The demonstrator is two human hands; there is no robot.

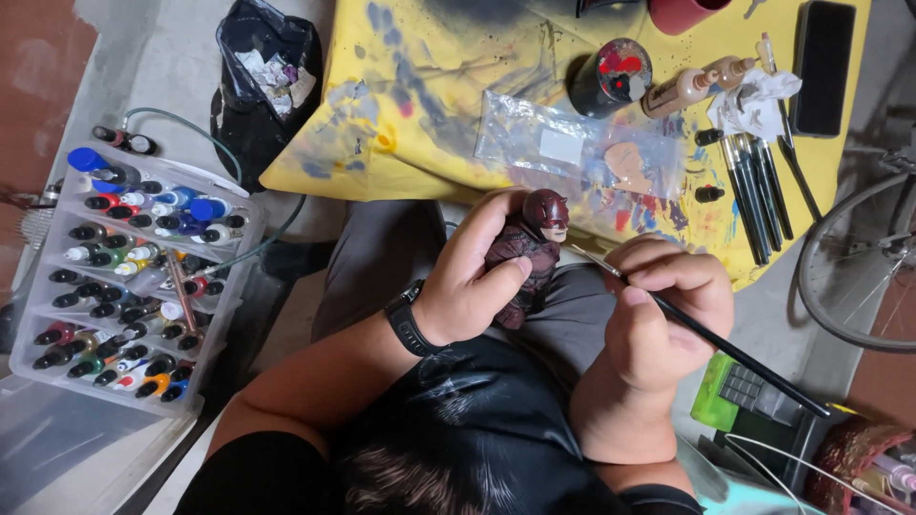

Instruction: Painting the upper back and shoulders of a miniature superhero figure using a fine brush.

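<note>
My left hand grips a small dark red figure bust with a masked head, held upright over my lap. My right hand pinches a thin black paintbrush. The brush's fine tip points left and touches the figure near its chin. A black watch sits on my left wrist. Both hands hover just in front of a yellow paint-stained cloth.
A clear rack of several paint dropper bottles stands at left. On the cloth lie a clear plastic bag, a paint-smeared dark jar, several spare brushes, tan bottles and a phone. A bicycle wheel is at right.
</note>
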